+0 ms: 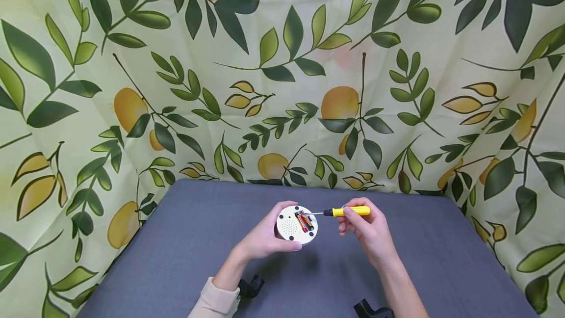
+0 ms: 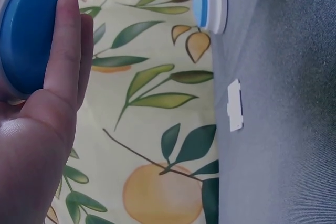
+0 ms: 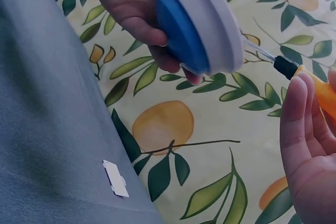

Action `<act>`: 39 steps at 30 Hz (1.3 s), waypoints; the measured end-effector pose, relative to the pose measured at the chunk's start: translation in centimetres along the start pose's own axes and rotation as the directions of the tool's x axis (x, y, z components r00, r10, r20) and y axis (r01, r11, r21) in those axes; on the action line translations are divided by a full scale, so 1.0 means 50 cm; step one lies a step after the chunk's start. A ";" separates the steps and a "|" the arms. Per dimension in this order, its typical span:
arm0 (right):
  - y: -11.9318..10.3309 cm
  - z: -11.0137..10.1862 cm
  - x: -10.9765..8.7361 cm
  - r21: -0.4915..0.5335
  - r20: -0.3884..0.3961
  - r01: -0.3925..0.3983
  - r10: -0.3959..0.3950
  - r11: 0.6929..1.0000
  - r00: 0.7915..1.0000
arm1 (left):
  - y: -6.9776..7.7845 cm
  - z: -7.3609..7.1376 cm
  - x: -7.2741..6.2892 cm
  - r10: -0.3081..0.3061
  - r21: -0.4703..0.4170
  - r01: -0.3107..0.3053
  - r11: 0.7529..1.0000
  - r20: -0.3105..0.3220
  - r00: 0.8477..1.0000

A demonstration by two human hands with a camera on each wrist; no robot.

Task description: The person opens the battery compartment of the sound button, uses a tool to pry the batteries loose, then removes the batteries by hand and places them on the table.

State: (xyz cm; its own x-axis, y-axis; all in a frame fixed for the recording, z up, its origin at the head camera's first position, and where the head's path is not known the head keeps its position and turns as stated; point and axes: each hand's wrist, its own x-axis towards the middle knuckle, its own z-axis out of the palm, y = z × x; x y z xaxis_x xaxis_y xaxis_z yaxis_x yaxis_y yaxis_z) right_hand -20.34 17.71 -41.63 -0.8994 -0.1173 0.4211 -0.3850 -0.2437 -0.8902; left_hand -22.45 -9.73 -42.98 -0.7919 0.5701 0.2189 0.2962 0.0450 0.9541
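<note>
My left hand [image 1: 264, 235] holds a round white push-button device [image 1: 288, 228] above the table, its underside toward the head camera. Its blue dome [image 2: 29, 32] lies against my left fingers in the left wrist view. The underside has dark feet, a patch of small holes and an uncovered battery compartment with red-and-black batteries [image 1: 304, 222] in it. My right hand [image 1: 370, 232] grips a screwdriver [image 1: 351, 211] by its yellow handle. The screwdriver's shaft [image 1: 314, 213] points left, and its tip is at the compartment's upper edge.
A grey cloth-covered table [image 1: 176, 259] stretches under both hands, with a leaf-and-fruit patterned curtain [image 1: 291, 112] behind it. On the table lie a small white battery cover [image 2: 235, 105] and a second blue-and-white button device [image 2: 212, 6], seen in the left wrist view.
</note>
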 end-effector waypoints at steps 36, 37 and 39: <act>0.020 0.012 0.035 -0.083 -0.090 -0.074 0.067 0.994 0.994 | 0.001 0.009 0.001 0.063 -0.080 -0.053 0.995 0.128 0.990; 0.022 0.012 0.035 -0.092 -0.103 -0.083 0.073 0.992 0.992 | 0.000 0.010 0.001 0.064 -0.083 -0.054 0.995 0.133 0.989; 0.025 0.012 0.036 -0.113 -0.122 -0.097 0.084 0.989 0.989 | -0.003 0.011 0.000 0.066 -0.080 -0.055 0.995 0.136 0.988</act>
State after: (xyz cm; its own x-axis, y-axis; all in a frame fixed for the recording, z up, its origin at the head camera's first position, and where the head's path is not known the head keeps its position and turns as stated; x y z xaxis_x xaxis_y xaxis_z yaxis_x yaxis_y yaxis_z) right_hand -22.29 16.61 -41.87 -0.9469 -0.0193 0.3209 -0.3164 -0.1211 -0.9409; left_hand -22.19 -9.26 -43.23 -0.6904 0.6784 0.2512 0.2958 -0.0521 0.9538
